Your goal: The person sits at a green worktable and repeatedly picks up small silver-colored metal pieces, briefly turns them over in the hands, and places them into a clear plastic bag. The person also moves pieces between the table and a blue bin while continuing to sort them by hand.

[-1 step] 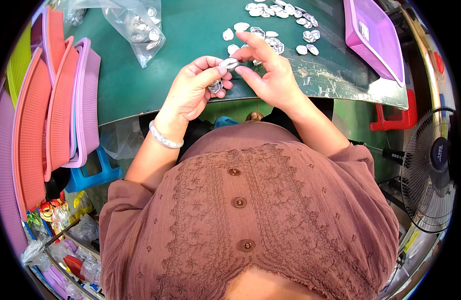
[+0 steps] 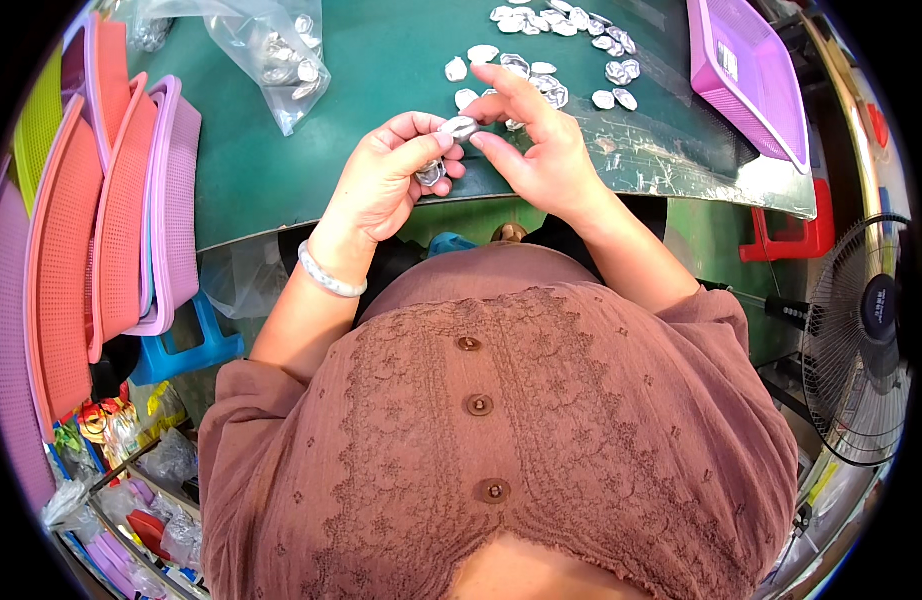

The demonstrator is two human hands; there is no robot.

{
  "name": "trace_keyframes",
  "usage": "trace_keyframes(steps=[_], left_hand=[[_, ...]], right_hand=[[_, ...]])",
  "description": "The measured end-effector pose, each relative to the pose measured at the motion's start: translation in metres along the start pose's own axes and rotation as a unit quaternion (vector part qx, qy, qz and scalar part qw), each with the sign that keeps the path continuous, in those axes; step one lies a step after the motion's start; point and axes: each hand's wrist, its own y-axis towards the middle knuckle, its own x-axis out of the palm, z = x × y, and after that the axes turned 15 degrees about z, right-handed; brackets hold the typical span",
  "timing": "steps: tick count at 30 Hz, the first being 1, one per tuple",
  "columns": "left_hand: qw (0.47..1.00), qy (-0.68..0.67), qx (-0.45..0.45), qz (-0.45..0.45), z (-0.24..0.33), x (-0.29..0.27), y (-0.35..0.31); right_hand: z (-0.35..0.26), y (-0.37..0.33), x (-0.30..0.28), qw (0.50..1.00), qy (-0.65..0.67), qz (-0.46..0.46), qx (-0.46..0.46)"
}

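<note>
- A green-topped table with a scuffed, worn near edge fills the upper part of the view.
- Left of the table stand nested mesh baskets in orange, purple and lime; a blue plastic stool is just below its left corner.
- Over the table's near edge, the left hand, with a pale bracelet at its wrist, pinches a small silvery oval piece between thumb and fingers; further pieces sit under its curled fingers.
- The right hand meets it over the same table edge, index finger raised, thumb and another finger by the oval piece's right end; whether they grip it, I cannot tell.
- Loose silvery pieces lie scattered on the table beyond the right hand.
- On the table's left part rests a clear bag with similar pieces inside.
- At the table's right end is a purple basket.
- Right of the table stand a red stool and a black fan.
</note>
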Motion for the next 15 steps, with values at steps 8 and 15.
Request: trace_keyframes(steps=[8, 15], left_hand=[[1.000, -0.010, -0.002, -0.002, 0.0005, 0.0002, -0.0008], [1.000, -0.014, 0.003, -0.007, -0.0013, -0.0014, 0.0007]], right_hand=[[-0.0026, -0.0007, -0.0014, 1.000, -0.015, -0.010, 0.017], [-0.0010, -0.0016, 0.0005, 1.000, -0.006, -0.001, 0.017]])
